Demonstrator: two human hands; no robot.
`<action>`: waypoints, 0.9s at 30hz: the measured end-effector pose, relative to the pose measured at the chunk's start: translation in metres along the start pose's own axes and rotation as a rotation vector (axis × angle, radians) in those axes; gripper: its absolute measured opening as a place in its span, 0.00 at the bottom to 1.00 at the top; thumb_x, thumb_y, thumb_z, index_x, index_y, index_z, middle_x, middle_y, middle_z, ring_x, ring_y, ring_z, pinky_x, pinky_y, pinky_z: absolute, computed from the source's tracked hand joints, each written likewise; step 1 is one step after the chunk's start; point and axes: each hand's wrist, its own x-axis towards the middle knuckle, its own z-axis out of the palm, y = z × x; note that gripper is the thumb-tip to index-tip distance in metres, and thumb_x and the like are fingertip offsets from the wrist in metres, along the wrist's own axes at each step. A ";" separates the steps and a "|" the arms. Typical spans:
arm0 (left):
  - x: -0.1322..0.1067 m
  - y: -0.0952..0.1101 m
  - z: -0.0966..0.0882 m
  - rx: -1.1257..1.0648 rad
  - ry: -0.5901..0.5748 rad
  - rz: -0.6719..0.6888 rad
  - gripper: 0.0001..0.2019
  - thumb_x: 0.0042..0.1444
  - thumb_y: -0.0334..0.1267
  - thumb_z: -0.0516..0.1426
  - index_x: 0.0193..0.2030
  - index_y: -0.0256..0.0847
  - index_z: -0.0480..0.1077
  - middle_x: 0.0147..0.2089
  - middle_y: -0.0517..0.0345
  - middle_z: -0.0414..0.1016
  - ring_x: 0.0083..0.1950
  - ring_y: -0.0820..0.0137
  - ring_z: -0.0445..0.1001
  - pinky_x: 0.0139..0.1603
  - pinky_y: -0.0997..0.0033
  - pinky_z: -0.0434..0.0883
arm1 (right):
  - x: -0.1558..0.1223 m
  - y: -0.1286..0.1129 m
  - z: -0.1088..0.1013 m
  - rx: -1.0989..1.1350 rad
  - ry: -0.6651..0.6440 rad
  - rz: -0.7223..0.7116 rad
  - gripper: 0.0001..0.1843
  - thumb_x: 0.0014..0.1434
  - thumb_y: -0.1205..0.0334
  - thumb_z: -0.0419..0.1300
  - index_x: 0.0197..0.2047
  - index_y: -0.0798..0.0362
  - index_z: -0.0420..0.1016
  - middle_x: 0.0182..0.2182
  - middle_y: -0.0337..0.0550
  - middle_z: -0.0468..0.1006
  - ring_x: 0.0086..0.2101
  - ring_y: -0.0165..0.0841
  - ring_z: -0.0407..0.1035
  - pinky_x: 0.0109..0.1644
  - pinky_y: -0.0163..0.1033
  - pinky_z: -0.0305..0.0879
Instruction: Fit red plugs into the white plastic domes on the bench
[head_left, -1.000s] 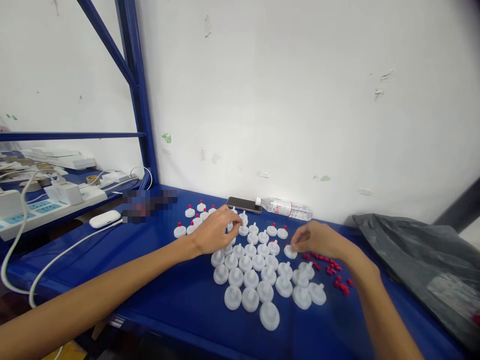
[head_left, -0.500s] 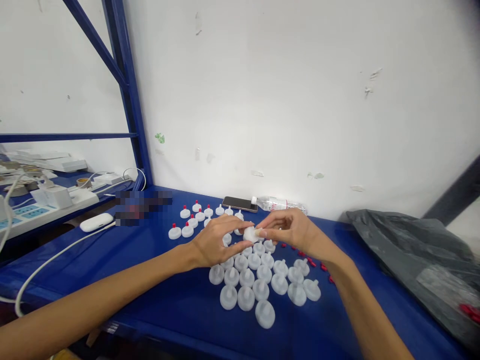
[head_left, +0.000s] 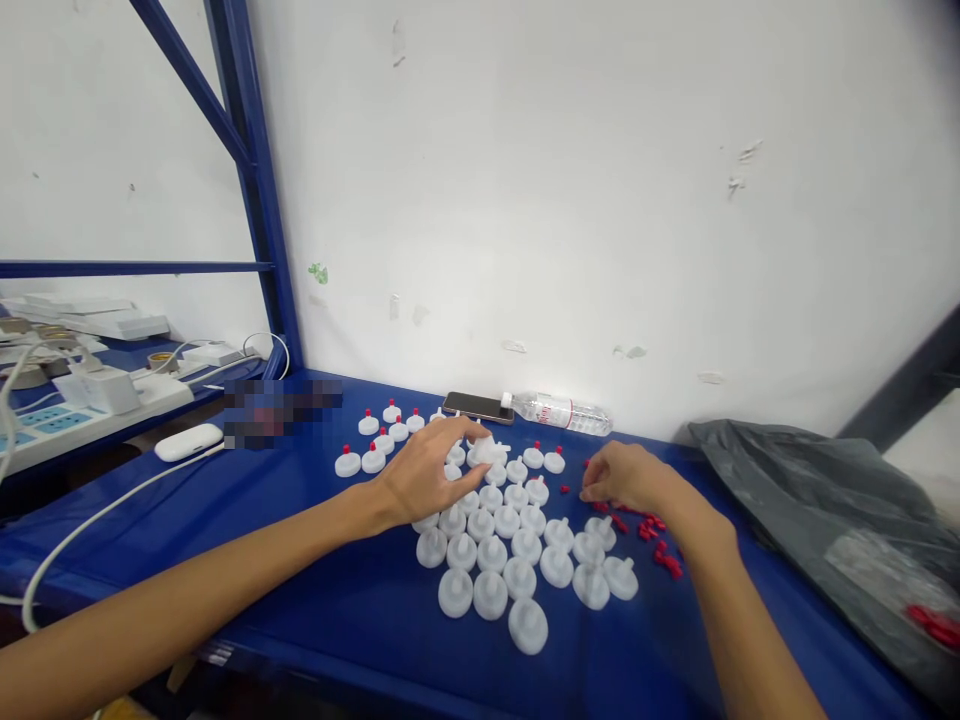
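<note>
Several white round plastic caps point(head_left: 491, 555) lie in rows on the blue table point(head_left: 360, 590). A few farther ones carry red tips point(head_left: 373, 458). My left hand point(head_left: 435, 470) pinches one white cap point(head_left: 487, 449) just above the rows. My right hand point(head_left: 626, 477) rests to the right, fingertips pinched down at a scatter of small red pieces point(head_left: 652, 535). Whether it holds one I cannot make out.
A phone point(head_left: 478, 406) and a lying water bottle point(head_left: 559, 411) sit against the white wall. A grey plastic bag point(head_left: 817, 520) covers the right of the table. At left are a white case point(head_left: 187, 441), cables and a power strip point(head_left: 90, 405) beyond a blue frame post.
Half a second ago both hands met over one white cap. Now my right hand has dropped back to the red pieces and my left hand keeps the cap, lower and farther back.
</note>
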 end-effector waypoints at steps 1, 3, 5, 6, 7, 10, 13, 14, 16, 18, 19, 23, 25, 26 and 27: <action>0.000 0.001 0.000 0.008 -0.008 -0.003 0.11 0.62 0.36 0.61 0.51 0.41 0.70 0.49 0.51 0.80 0.50 0.60 0.77 0.53 0.58 0.74 | 0.000 -0.001 0.002 -0.019 -0.027 0.009 0.12 0.66 0.53 0.64 0.43 0.54 0.78 0.38 0.41 0.80 0.36 0.31 0.75 0.42 0.42 0.75; 0.000 0.002 -0.002 0.025 -0.026 -0.011 0.11 0.62 0.36 0.60 0.51 0.40 0.70 0.47 0.51 0.79 0.49 0.60 0.76 0.53 0.58 0.73 | 0.000 -0.003 0.004 -0.047 -0.048 0.014 0.11 0.68 0.53 0.61 0.45 0.52 0.77 0.42 0.42 0.80 0.40 0.32 0.75 0.46 0.43 0.75; 0.001 0.004 -0.003 0.040 -0.047 -0.019 0.11 0.62 0.36 0.60 0.51 0.39 0.70 0.45 0.52 0.78 0.48 0.60 0.75 0.52 0.58 0.73 | 0.000 -0.004 0.006 -0.053 -0.025 0.004 0.10 0.68 0.54 0.61 0.44 0.50 0.77 0.43 0.42 0.80 0.41 0.33 0.75 0.46 0.43 0.75; 0.001 0.004 -0.003 0.046 -0.055 -0.021 0.11 0.62 0.36 0.60 0.51 0.39 0.70 0.43 0.53 0.78 0.47 0.60 0.75 0.52 0.58 0.72 | 0.000 -0.004 0.007 -0.045 -0.007 -0.003 0.10 0.68 0.53 0.61 0.44 0.50 0.77 0.42 0.42 0.80 0.40 0.32 0.75 0.46 0.42 0.74; 0.001 0.005 -0.004 0.051 -0.059 -0.023 0.12 0.62 0.36 0.60 0.51 0.39 0.70 0.43 0.53 0.78 0.47 0.60 0.74 0.52 0.58 0.72 | 0.000 -0.004 0.007 -0.030 0.016 -0.012 0.10 0.68 0.53 0.62 0.43 0.51 0.77 0.41 0.41 0.80 0.39 0.32 0.74 0.44 0.41 0.74; 0.001 0.006 -0.004 0.064 -0.064 -0.027 0.13 0.61 0.35 0.61 0.53 0.39 0.70 0.42 0.53 0.78 0.47 0.60 0.75 0.52 0.58 0.72 | 0.000 -0.004 0.004 0.060 0.096 -0.056 0.08 0.62 0.57 0.67 0.35 0.52 0.78 0.34 0.43 0.81 0.32 0.32 0.73 0.37 0.40 0.72; 0.001 0.005 -0.004 0.072 -0.069 -0.023 0.14 0.61 0.35 0.61 0.53 0.37 0.70 0.42 0.52 0.78 0.46 0.60 0.75 0.52 0.58 0.72 | -0.004 -0.010 -0.004 0.185 0.147 -0.134 0.04 0.57 0.61 0.67 0.31 0.50 0.80 0.31 0.45 0.83 0.28 0.33 0.74 0.34 0.39 0.68; 0.001 0.005 -0.004 0.072 -0.072 -0.020 0.14 0.61 0.35 0.60 0.53 0.37 0.70 0.42 0.52 0.78 0.46 0.60 0.75 0.52 0.58 0.71 | -0.006 -0.014 -0.007 0.237 0.152 -0.171 0.04 0.58 0.60 0.65 0.33 0.49 0.80 0.32 0.44 0.83 0.29 0.33 0.75 0.35 0.38 0.69; 0.002 0.004 -0.003 0.070 -0.078 -0.010 0.14 0.62 0.35 0.60 0.54 0.37 0.70 0.43 0.52 0.79 0.45 0.61 0.75 0.53 0.58 0.71 | -0.011 -0.023 -0.012 0.397 0.149 -0.262 0.08 0.60 0.55 0.63 0.36 0.49 0.80 0.32 0.41 0.83 0.31 0.32 0.76 0.36 0.36 0.69; 0.002 0.003 -0.003 0.065 -0.087 0.003 0.15 0.63 0.34 0.60 0.56 0.37 0.70 0.44 0.52 0.79 0.44 0.63 0.76 0.55 0.58 0.70 | -0.015 -0.033 -0.014 0.610 0.144 -0.352 0.11 0.60 0.51 0.64 0.36 0.50 0.78 0.32 0.40 0.83 0.31 0.32 0.76 0.33 0.35 0.68; 0.002 0.003 -0.003 0.063 -0.090 0.009 0.16 0.63 0.34 0.59 0.57 0.37 0.70 0.45 0.52 0.79 0.44 0.63 0.76 0.55 0.58 0.70 | -0.016 -0.038 -0.014 0.717 0.145 -0.390 0.12 0.58 0.50 0.65 0.37 0.50 0.77 0.32 0.40 0.82 0.30 0.31 0.75 0.31 0.35 0.66; 0.003 0.003 -0.002 0.056 -0.086 0.023 0.17 0.64 0.34 0.59 0.59 0.38 0.70 0.47 0.51 0.80 0.45 0.63 0.77 0.56 0.57 0.69 | -0.017 -0.057 -0.006 0.955 0.150 -0.506 0.20 0.58 0.47 0.66 0.48 0.50 0.76 0.36 0.41 0.82 0.27 0.30 0.71 0.27 0.34 0.62; 0.003 0.003 -0.002 0.049 -0.081 0.025 0.17 0.63 0.34 0.59 0.59 0.40 0.71 0.48 0.51 0.80 0.44 0.63 0.77 0.55 0.57 0.70 | -0.018 -0.066 -0.003 0.996 0.149 -0.551 0.22 0.59 0.46 0.65 0.50 0.51 0.77 0.37 0.43 0.82 0.28 0.30 0.72 0.27 0.34 0.62; 0.003 0.003 -0.002 0.044 -0.079 0.025 0.17 0.63 0.34 0.59 0.58 0.40 0.71 0.48 0.51 0.80 0.44 0.63 0.77 0.55 0.56 0.70 | -0.019 -0.069 -0.001 1.007 0.150 -0.568 0.21 0.59 0.45 0.65 0.48 0.52 0.79 0.37 0.43 0.82 0.29 0.30 0.72 0.27 0.34 0.63; 0.003 0.003 -0.002 0.037 -0.076 0.023 0.17 0.63 0.34 0.59 0.58 0.40 0.71 0.48 0.51 0.81 0.43 0.63 0.77 0.54 0.57 0.70 | -0.020 -0.073 0.000 1.012 0.148 -0.582 0.20 0.59 0.45 0.66 0.46 0.52 0.80 0.37 0.43 0.82 0.30 0.31 0.73 0.27 0.34 0.63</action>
